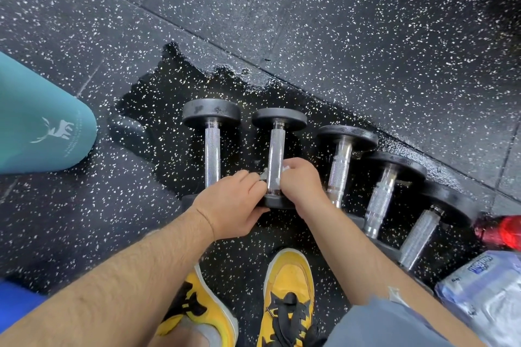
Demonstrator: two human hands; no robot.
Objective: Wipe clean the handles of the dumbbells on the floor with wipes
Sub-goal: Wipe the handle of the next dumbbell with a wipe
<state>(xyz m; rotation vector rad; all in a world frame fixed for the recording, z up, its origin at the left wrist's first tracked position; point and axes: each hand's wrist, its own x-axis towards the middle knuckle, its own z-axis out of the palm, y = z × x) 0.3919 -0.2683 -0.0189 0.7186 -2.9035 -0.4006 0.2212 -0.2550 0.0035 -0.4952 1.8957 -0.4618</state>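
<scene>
- A black rubber floor (366, 22) flecked with white is seen throughout. A glossy wet patch (158, 104) is spread over it under and beyond the weights.
- A teal mat (33, 121) printed with a white deer is laid at the left edge, well apart from the weights.
- Five dumbbells (341, 160) are lined up side by side on the floor, with chrome bars between black heads.
- Two yellow-and-black shoes (290, 290) are planted just below the row.
- A pack of wipes (485, 290) is set at the lower right beside the last dumbbell, with a red bottle (504, 231) just above it.
- The second dumbbell (279, 118) from the left is flanked by both hands at the near end of its handle (276, 149).
- The left hand (234, 205) is curled against the handle's left side, its grip pinched on one end of the wipe.
- The right hand (301, 180) is curled at the handle's right side, its grip closed on the other end.
- The white wipe (286, 167) is mostly hidden by the fingers. Only small bits are seen on either side of the handle.
</scene>
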